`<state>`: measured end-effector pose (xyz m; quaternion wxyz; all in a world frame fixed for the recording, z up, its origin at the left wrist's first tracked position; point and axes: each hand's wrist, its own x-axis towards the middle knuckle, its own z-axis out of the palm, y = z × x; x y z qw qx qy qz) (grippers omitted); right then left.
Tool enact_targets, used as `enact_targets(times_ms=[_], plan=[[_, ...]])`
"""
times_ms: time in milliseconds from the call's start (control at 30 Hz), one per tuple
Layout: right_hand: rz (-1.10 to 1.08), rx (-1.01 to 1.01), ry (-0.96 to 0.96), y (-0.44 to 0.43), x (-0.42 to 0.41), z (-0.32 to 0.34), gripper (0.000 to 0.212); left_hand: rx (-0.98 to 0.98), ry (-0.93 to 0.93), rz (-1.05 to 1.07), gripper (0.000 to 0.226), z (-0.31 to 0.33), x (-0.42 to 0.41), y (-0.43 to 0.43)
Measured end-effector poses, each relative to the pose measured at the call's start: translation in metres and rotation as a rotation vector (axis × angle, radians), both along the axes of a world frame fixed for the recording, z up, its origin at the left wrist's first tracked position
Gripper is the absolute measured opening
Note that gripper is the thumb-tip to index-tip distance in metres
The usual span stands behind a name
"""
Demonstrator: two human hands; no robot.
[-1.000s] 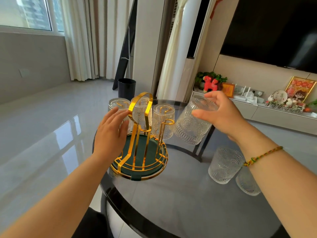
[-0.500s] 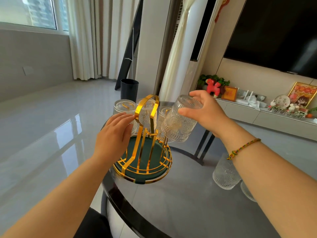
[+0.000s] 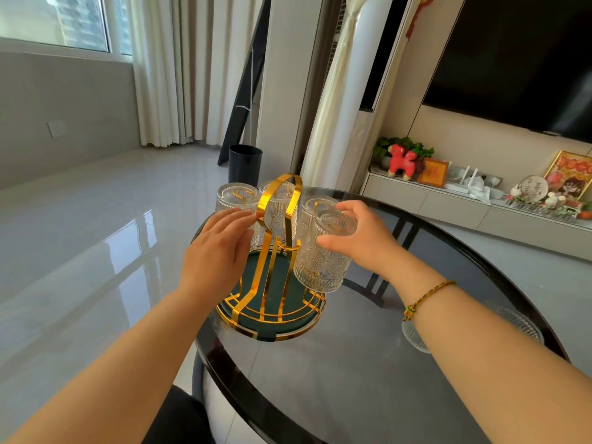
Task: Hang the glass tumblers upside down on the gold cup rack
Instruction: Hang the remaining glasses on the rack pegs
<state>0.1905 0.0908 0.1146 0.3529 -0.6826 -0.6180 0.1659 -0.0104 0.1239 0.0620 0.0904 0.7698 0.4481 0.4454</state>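
The gold cup rack (image 3: 278,200) with its round green base (image 3: 256,318) stands near the left edge of the dark glass table (image 3: 352,363). Three embossed glass tumblers hang upside down on it: one at the far left (image 3: 232,195), one behind the handle (image 3: 278,216), one at the right (image 3: 312,213). My right hand (image 3: 358,235) grips a fourth tumbler (image 3: 323,261) upside down over a front-right peg, above the base. My left hand (image 3: 217,251) rests flat against the rack's left side, fingers touching the handle.
Two more tumblers (image 3: 519,318) stand on the table at the right, mostly hidden behind my right forearm. A black bin (image 3: 245,163) stands on the floor beyond the table. A low cabinet (image 3: 448,203) with ornaments runs along the right wall.
My right hand has carried the tumbler left and down, from beside the rack onto a front-right peg. My left hand stays against the rack.
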Motion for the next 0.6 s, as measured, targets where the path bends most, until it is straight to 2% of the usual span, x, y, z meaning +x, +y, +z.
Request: enact_targets(times_ms=[600], plan=[[-0.052,0.008,-0.008,-0.002,-0.005,-0.015,0.069,-0.019,-0.026,-0.005,0.032,-0.003,0.001,-0.001]])
